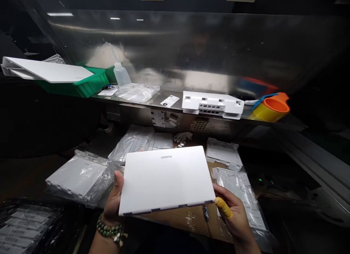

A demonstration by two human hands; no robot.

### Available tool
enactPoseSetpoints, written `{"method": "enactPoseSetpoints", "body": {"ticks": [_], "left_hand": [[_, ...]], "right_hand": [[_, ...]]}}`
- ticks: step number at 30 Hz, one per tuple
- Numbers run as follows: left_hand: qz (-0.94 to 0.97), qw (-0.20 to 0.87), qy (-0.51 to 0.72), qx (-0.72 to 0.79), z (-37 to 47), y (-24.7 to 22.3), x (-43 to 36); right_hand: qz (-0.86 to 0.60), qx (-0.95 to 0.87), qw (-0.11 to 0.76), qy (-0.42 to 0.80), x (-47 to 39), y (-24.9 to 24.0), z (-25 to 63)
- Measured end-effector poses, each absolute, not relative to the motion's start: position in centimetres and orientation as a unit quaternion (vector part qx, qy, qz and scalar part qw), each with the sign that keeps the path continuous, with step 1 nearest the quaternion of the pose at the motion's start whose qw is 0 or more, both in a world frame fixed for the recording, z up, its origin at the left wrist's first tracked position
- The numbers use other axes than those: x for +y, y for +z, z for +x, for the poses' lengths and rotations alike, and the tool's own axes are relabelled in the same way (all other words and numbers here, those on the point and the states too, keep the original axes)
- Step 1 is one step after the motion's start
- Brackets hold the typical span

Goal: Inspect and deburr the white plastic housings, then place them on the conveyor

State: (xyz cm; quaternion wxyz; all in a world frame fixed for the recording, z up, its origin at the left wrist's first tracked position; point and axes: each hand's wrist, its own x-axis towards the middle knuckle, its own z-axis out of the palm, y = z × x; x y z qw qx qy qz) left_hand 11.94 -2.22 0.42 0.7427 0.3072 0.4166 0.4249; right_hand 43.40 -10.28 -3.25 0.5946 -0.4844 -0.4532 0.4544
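While the left hand (116, 195) grips the panel (166, 181) by one short edge in the head view, its thumb up along the side and its other fingers mostly hidden beneath, the right hand (233, 212) pinches the opposite end at the near corner. So the panel hangs between the two hands, tilted, its lettering upside down to the wearer, above the cardboard (188, 223).

The likeliest trouble is a slip at the right: that hold sits close to the corner, and the yellow wrap (224, 208) on the thumb may grip less surely than bare skin. A lost corner could swing down onto the cardboard and chip the dark-looking notches along the near edge.

Scuffs are another risk. The bracelet (111, 230) on the left wrist could rub the smooth face if that wrist turned inward. Just left of the left hand lies a bagged part (79, 175), and beside the right hand a bagged stack (240, 192); swinging the panel sideways could knock either. Beyond both hands, the shelf (147, 106) edge could catch a raised corner.
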Motion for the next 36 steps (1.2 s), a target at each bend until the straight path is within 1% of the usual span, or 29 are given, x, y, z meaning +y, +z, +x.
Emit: {"method": "enactPoseSetpoints", "body": {"ticks": [4,10,12,15,18,20,23,29,36], "left_hand": [[0.339,0.71,0.444,0.429,11.9,-0.6,-2.1],[0.257,0.704,0.499,0.435,12.6,-0.6,-2.7],[0.266,0.71,0.486,0.435,12.2,-0.5,-2.6],[0.303,0.693,0.453,0.472,11.3,-0.8,-1.8],[0.367,0.642,0.472,0.48,10.6,-1.7,-1.1],[0.413,0.608,0.492,0.467,10.4,-2.3,-1.0],[0.481,0.576,0.49,0.444,10.3,-2.8,-1.3],[0.599,0.502,0.512,0.356,11.0,-1.8,-1.6],[0.626,0.49,0.519,0.315,11.8,-0.6,-1.9]], "right_hand": [[-0.498,-0.454,0.589,0.445,-10.3,-3.4,43.5],[-0.498,-0.447,0.588,0.454,-10.6,-4.0,43.7],[-0.496,-0.447,0.584,0.462,-10.8,-4.2,43.8],[-0.518,-0.457,0.559,0.459,-10.9,-4.6,43.9],[-0.54,-0.483,0.533,0.438,-10.9,-5.3,44.0],[-0.544,-0.494,0.522,0.433,-10.9,-5.7,44.0],[-0.548,-0.493,0.516,0.436,-10.8,-6.3,44.0],[-0.556,-0.471,0.518,0.447,-10.6,-7.2,44.1],[-0.555,-0.485,0.505,0.449,-10.4,-8.1,44.4]]}}
